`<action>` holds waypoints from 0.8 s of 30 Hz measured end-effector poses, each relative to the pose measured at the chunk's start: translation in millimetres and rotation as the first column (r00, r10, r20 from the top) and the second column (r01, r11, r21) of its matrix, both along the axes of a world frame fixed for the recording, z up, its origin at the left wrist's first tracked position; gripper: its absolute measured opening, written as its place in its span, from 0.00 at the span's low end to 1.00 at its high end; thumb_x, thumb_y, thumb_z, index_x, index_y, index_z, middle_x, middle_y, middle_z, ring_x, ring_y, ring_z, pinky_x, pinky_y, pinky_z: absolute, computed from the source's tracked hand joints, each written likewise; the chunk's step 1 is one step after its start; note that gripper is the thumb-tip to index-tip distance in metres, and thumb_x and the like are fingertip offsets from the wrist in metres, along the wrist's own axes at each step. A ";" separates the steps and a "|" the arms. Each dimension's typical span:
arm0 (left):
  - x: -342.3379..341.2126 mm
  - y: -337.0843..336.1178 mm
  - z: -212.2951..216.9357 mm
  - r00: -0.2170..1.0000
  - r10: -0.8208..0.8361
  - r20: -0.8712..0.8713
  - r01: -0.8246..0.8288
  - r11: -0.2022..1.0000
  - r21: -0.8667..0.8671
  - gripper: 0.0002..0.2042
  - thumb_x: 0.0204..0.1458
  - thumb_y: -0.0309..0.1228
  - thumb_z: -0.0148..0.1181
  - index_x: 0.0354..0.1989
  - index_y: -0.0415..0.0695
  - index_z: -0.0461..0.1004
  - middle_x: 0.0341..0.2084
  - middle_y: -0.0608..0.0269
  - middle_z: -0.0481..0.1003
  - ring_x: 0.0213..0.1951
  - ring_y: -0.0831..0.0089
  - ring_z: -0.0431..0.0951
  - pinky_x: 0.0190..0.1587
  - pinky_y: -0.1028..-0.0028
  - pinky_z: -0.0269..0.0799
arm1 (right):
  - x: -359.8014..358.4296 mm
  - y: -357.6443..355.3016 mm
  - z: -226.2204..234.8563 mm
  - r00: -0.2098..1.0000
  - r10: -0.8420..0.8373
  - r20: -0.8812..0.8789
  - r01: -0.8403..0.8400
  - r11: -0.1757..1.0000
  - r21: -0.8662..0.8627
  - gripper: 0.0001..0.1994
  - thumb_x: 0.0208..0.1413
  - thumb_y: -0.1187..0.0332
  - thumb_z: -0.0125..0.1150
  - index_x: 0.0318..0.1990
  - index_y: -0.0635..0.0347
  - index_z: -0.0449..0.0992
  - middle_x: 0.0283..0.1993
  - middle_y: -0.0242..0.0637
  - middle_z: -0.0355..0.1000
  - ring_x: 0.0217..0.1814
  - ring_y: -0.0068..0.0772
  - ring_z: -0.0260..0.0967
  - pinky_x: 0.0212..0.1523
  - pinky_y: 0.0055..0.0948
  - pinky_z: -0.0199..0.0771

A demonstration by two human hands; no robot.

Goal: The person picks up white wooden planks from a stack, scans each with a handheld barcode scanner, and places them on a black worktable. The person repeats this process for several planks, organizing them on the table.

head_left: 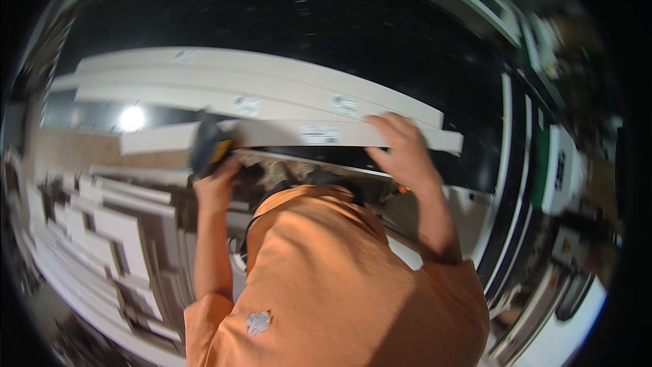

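My left hand (219, 175) is closed around a black-and-yellow handheld tool (207, 146), blurred so that its exact kind is unclear. The tool's dark head overlaps the nearest long white board (275, 133); whether it touches the board cannot be told. Toward the board's right end, my right hand (402, 148) grips it, fingers over the top and thumb at the near edge. A white label (319, 134) is stuck on this board. Just beyond it, more long white boards (204, 81) lie side by side, also bearing labels.
The boards lie on a black worktop (285, 13) strewn with pale flecks. Below left, many pale panels (115, 231) stand in stacked rows. Light rails (506, 136) run along the right side, beside a white-and-green machine part (560, 170). A bright reflection shows at left.
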State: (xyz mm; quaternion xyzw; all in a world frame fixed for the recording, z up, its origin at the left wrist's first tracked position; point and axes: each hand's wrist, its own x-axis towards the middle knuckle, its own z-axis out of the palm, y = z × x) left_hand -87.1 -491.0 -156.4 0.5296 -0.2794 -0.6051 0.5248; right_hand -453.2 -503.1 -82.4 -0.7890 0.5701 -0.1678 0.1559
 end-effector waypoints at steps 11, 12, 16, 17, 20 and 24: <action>74.2 -35.6 -45.0 0.991 0.131 -0.031 -0.134 0.987 -0.088 0.24 0.61 0.51 0.58 0.48 0.38 0.78 0.34 0.59 0.79 0.13 0.87 0.59 0.14 0.84 0.52 | 55.9 -15.9 -3.8 0.979 0.118 -0.166 -0.160 0.950 -0.270 0.20 0.56 0.74 0.61 0.57 0.62 0.76 0.45 0.40 0.76 0.51 0.37 0.73 0.58 0.38 0.69; 72.8 -38.1 -44.5 0.991 0.132 -0.029 -0.134 0.987 -0.086 0.24 0.61 0.51 0.58 0.48 0.38 0.78 0.34 0.59 0.79 0.12 0.87 0.59 0.13 0.84 0.52 | 55.7 -16.0 -3.4 0.983 0.102 -0.149 -0.143 0.944 -0.297 0.20 0.56 0.74 0.61 0.57 0.62 0.76 0.46 0.40 0.76 0.52 0.37 0.73 0.59 0.38 0.69; 62.9 -48.0 -40.2 0.990 0.142 -0.023 -0.144 0.986 -0.085 0.24 0.62 0.51 0.58 0.48 0.39 0.78 0.33 0.61 0.76 0.12 0.87 0.59 0.12 0.84 0.52 | 53.8 -18.5 -4.4 0.984 0.081 -0.159 -0.128 0.940 -0.317 0.20 0.56 0.73 0.62 0.57 0.61 0.77 0.46 0.41 0.76 0.52 0.38 0.74 0.59 0.38 0.70; 59.5 -49.7 -38.9 0.990 0.143 -0.021 -0.144 0.986 -0.086 0.24 0.62 0.51 0.58 0.48 0.39 0.78 0.33 0.62 0.76 0.12 0.87 0.59 0.12 0.84 0.52 | 52.9 -19.0 -5.0 0.983 0.073 -0.166 -0.124 0.939 -0.320 0.19 0.56 0.73 0.62 0.57 0.61 0.78 0.46 0.41 0.76 0.53 0.38 0.74 0.60 0.38 0.70; 49.8 -52.8 -32.8 0.990 0.140 -0.029 -0.142 0.987 -0.072 0.23 0.62 0.51 0.58 0.47 0.40 0.78 0.32 0.62 0.76 0.12 0.87 0.58 0.12 0.84 0.51 | 51.0 -20.2 -6.6 0.981 0.067 -0.182 -0.126 0.933 -0.337 0.20 0.55 0.72 0.62 0.57 0.61 0.78 0.46 0.41 0.77 0.53 0.39 0.74 0.60 0.38 0.70; 29.9 -50.8 -25.1 0.983 0.185 -0.015 -0.186 0.982 -0.045 0.22 0.61 0.50 0.58 0.46 0.40 0.78 0.28 0.67 0.75 0.13 0.88 0.59 0.12 0.84 0.51 | 49.2 -18.4 -11.6 0.983 0.076 -0.169 -0.127 0.940 -0.317 0.22 0.54 0.73 0.62 0.59 0.61 0.77 0.47 0.41 0.76 0.54 0.40 0.74 0.59 0.38 0.70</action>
